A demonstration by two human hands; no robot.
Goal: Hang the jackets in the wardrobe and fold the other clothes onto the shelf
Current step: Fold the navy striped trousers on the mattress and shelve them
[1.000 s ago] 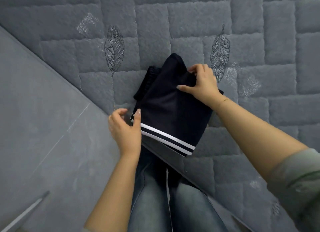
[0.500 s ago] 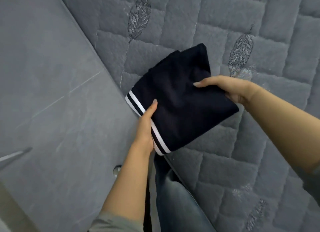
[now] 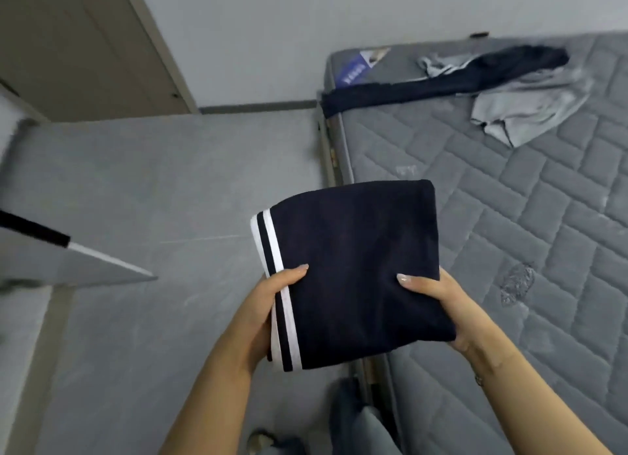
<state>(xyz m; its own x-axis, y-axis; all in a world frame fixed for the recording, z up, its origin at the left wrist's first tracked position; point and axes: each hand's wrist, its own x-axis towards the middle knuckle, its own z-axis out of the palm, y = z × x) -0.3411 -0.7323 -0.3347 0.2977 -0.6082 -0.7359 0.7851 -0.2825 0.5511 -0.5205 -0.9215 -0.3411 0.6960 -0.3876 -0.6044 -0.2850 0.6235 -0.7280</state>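
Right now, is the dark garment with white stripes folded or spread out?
Folded: the dark garment is a compact rectangle with neat edges, held between the left hand and the right hand.

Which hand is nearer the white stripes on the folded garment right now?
Left. The left hand grips the garment's striped edge, thumb right beside the white stripes. The right hand holds the opposite, plain edge, a full garment width away.

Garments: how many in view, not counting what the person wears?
3. A folded navy garment with white stripes, held by the left hand and right hand; a dark garment and a light grey garment on the mattress. More may lie out of frame.
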